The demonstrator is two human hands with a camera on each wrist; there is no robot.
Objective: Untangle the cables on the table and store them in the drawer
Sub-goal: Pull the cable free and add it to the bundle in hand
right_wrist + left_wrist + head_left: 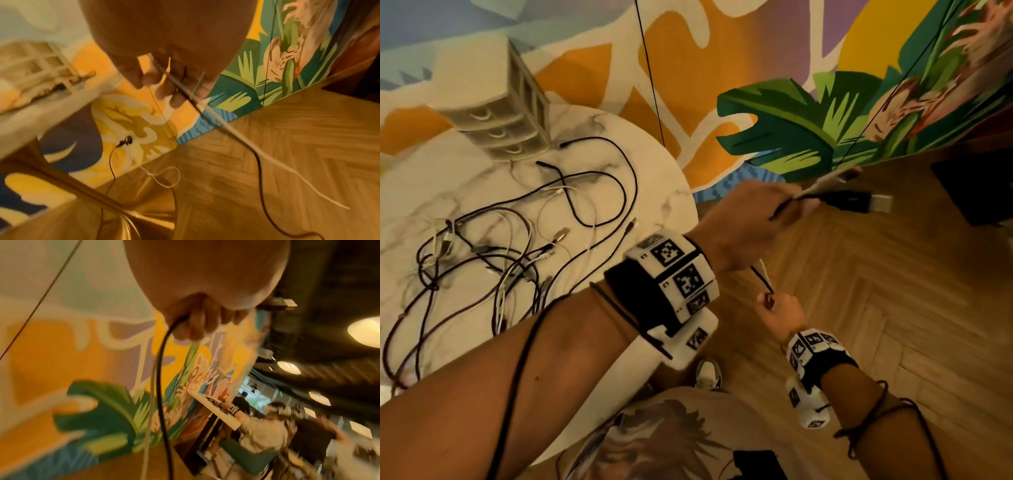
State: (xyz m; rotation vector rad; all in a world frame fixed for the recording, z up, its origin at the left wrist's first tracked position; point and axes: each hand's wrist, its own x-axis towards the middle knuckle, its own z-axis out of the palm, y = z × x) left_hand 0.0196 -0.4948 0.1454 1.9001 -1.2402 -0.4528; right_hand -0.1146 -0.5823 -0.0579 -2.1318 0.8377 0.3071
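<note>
Mural wall (722, 68) behind round marble worktop (674, 178). Tangled cables (500, 246) lie there near the drawer unit (500, 126), drawers closed, contents hidden. My left hand (743, 222) clamps a black cable (839, 200) and white cable (822, 185); right hand (780, 315) pinches both lower. Blurry.

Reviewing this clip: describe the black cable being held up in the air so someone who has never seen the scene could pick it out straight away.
Look right of the round marble table, above the wooden floor. There the left hand grips a black cable together with a white cable, both running down to the right hand. Unlike the tangled cables lying on the table, it is lifted clear and ends in a silver USB plug.
</note>
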